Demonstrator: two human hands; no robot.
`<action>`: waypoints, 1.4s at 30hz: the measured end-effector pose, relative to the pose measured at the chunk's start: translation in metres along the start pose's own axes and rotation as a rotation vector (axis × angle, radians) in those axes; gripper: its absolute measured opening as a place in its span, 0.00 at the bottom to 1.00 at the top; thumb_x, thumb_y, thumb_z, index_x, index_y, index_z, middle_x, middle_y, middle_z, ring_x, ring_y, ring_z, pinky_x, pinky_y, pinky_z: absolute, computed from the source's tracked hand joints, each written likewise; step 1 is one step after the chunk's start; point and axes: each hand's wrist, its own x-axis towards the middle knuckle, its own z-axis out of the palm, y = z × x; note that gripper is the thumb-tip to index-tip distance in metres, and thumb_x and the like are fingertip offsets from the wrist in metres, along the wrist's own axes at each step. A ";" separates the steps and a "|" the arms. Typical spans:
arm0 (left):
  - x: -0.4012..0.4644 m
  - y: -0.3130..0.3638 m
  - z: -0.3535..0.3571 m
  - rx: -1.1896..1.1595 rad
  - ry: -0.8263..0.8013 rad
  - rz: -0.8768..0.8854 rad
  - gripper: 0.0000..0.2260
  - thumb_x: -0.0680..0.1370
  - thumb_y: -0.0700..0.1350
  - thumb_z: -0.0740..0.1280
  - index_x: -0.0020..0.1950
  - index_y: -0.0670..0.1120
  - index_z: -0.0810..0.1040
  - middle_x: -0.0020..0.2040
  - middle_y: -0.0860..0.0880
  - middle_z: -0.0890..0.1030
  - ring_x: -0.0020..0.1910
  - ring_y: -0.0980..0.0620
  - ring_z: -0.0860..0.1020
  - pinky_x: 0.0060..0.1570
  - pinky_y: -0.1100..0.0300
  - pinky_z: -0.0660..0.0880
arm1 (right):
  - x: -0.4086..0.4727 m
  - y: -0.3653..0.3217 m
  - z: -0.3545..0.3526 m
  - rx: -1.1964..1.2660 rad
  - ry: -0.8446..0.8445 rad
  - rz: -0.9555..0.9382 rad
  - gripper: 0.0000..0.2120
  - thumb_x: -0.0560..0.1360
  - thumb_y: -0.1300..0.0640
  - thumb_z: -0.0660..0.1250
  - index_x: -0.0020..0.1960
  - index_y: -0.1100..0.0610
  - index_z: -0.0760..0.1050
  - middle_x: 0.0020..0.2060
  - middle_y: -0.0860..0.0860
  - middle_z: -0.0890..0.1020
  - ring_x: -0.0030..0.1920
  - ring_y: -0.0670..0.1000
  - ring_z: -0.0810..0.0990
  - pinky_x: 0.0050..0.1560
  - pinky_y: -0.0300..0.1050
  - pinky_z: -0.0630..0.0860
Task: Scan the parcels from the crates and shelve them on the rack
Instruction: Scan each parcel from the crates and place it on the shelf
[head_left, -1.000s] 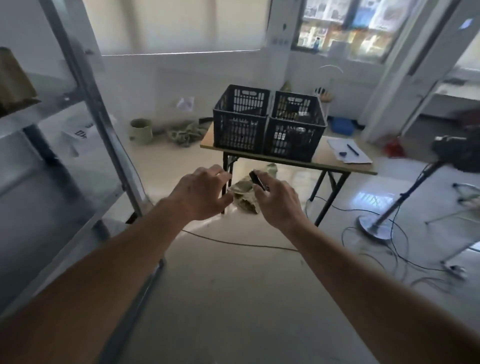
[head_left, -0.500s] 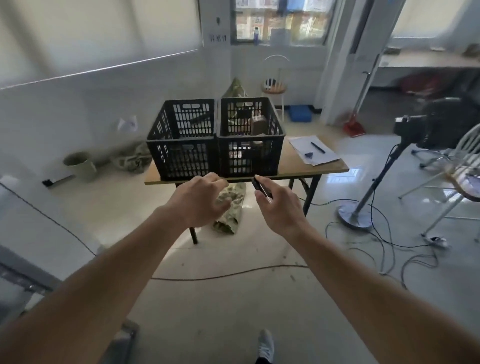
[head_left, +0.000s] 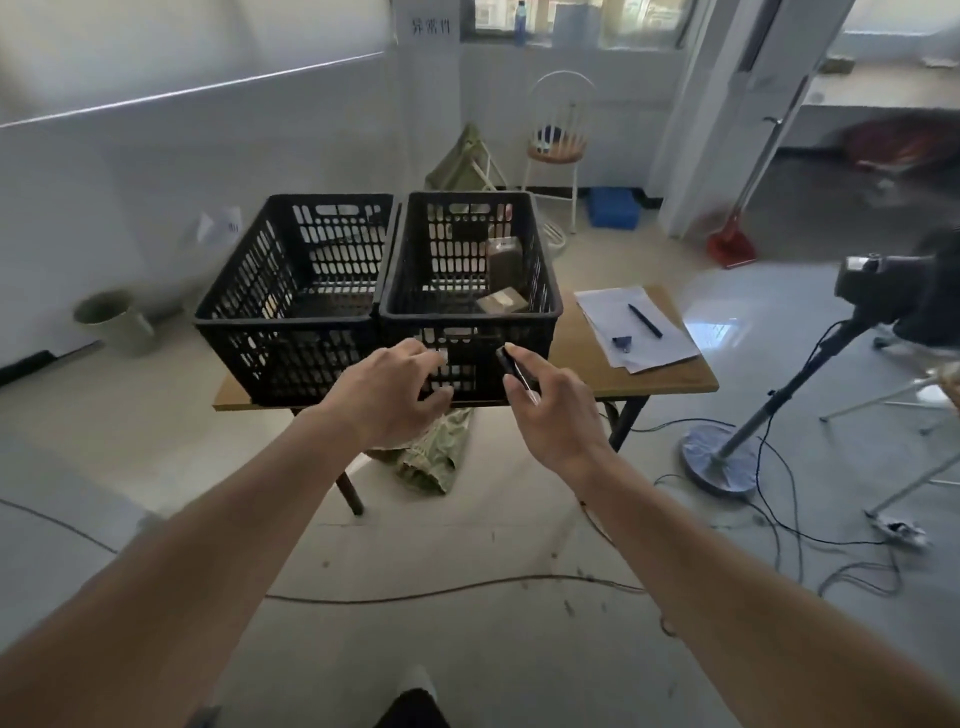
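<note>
Head view shows the right hand at frame centre pinching a small dark scanner. Beside it, the left hand hangs loosely curled, holding nothing, before two black crates holding parcels.

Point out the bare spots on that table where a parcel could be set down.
The table offers little. A bare strip shows between the right crate and the papers, and another along the front right edge below the papers. The left crate and right crate fill the rest; the papers carry a pen and clip.
</note>
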 end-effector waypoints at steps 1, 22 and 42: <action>0.015 -0.004 0.001 -0.006 0.002 -0.003 0.26 0.83 0.62 0.61 0.78 0.52 0.71 0.73 0.52 0.73 0.68 0.48 0.75 0.63 0.45 0.77 | 0.015 0.002 0.002 -0.002 0.002 -0.005 0.23 0.87 0.48 0.63 0.81 0.45 0.69 0.64 0.59 0.83 0.67 0.59 0.79 0.68 0.57 0.76; 0.325 -0.120 0.048 -0.059 -0.225 -0.005 0.24 0.84 0.59 0.63 0.79 0.52 0.69 0.75 0.52 0.72 0.68 0.47 0.76 0.63 0.47 0.78 | 0.332 0.041 0.080 0.048 -0.110 0.105 0.23 0.87 0.44 0.62 0.81 0.40 0.67 0.71 0.54 0.78 0.71 0.54 0.77 0.74 0.50 0.71; 0.428 -0.163 0.177 -0.048 -0.702 -0.138 0.32 0.85 0.48 0.64 0.84 0.65 0.53 0.86 0.50 0.52 0.84 0.38 0.53 0.79 0.36 0.60 | 0.442 0.105 0.138 0.116 -0.352 0.194 0.23 0.87 0.46 0.63 0.81 0.40 0.68 0.63 0.52 0.75 0.58 0.45 0.72 0.53 0.32 0.67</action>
